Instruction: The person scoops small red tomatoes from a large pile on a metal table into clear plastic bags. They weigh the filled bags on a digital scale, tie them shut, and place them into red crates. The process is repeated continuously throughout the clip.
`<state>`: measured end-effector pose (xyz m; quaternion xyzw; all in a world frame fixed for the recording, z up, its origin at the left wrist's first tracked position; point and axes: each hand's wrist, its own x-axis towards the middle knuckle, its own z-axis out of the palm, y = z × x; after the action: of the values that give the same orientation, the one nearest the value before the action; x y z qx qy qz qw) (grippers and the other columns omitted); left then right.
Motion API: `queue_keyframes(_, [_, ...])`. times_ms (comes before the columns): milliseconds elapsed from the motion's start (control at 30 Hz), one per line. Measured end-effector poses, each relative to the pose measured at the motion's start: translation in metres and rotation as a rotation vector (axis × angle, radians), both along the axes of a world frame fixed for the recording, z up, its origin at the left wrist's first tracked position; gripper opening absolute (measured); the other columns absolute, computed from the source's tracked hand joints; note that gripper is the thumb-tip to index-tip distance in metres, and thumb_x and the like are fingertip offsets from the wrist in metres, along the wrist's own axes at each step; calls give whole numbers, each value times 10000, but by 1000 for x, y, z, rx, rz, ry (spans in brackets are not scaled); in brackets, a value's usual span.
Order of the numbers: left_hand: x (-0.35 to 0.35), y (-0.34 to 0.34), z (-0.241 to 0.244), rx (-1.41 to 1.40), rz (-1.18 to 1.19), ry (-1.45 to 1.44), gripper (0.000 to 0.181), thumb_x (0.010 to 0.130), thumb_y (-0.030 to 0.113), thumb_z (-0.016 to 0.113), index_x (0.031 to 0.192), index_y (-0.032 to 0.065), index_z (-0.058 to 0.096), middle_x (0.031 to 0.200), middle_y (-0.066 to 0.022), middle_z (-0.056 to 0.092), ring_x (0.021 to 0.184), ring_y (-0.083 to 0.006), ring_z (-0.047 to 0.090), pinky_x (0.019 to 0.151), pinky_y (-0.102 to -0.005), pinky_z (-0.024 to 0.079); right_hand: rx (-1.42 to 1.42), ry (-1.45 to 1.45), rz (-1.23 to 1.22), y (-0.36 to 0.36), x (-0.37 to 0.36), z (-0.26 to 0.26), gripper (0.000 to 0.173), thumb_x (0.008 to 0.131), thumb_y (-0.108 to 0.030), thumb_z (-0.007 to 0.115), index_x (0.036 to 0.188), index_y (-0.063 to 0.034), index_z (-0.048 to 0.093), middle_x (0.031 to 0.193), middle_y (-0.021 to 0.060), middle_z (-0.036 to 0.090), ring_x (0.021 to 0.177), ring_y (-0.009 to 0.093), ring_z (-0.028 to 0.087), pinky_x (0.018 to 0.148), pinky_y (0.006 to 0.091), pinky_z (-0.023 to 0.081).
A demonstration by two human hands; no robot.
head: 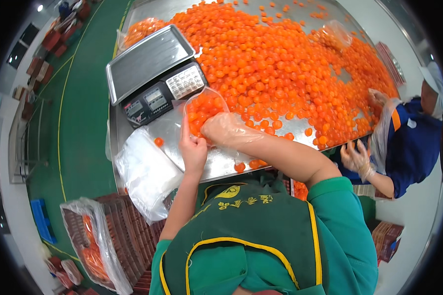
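Note:
My bare left hand (193,149) grips the near side of a clear plastic bag (224,100) that holds several round orange egg yolks (203,107). My right hand (221,128), in a clear disposable glove, is at the bag's near right side with its fingers curled. Its fingertips are hidden, so I cannot tell whether they hold a yolk. Beyond the bag, a large heap of loose yolks (262,66) spreads over the steel table (221,166). A stack of white plastic bags (147,169) hangs over the table's near left edge.
Left of the heap stands a digital scale (155,99) with a bare steel pan (151,61). A filled bag (144,29) lies behind it. At right a co-worker in blue (413,140) reaches to the table with gloved hands. Lined crates (92,239) stand at lower left.

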<state>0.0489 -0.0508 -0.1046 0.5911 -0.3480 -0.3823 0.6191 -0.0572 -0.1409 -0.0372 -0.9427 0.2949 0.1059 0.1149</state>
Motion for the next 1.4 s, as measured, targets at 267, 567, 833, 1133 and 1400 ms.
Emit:
queue_keyframes(267, [8,2,5,91,-30,-19,751,764,-162,431,1486,33,359,1330,-166,563,670,-105,648,508,-228,514,-178,-141,-18,5,2,-26,165,800,-190,622,827,-124,772,804,94,733,798,303,721,762,442,548])
queue_keyframes(567, [4,19,39,-101,90,-396,508,800,-109,545,1290,20,585,1404,-136,486,662,-60,566,596,-180,474,1716,-1023,-598,-32,-67,-23,370,875,-86,661,1233,-30,588,1213,186,616,1060,311,635,787,354,559])
queue_keyframes(833, [-36,18,57,-2,-178,242,324,941,37,521,1262,-7,541,1205,-154,596,797,-208,686,651,-278,566,2336,-1413,-750,-28,-99,-14,516,992,-360,535,1365,-7,479,1329,254,511,1268,408,501,1051,508,454])
queue_keyframes(1133, [-71,-22,13,305,-330,1259,488,1041,416,373,1376,71,459,1340,-175,546,1147,-403,589,949,-530,498,823,-779,-427,8,-133,41,374,961,-292,534,1228,-38,601,1273,150,600,1232,252,545,1003,425,447])
queue_keyframes(1400, [-62,-21,-14,460,-285,549,239,969,200,598,1178,84,600,915,-121,644,799,-189,627,653,-285,519,-83,-641,-912,-10,-287,-1,389,911,-254,616,1253,-73,579,1328,193,553,1263,346,508,1051,439,418])
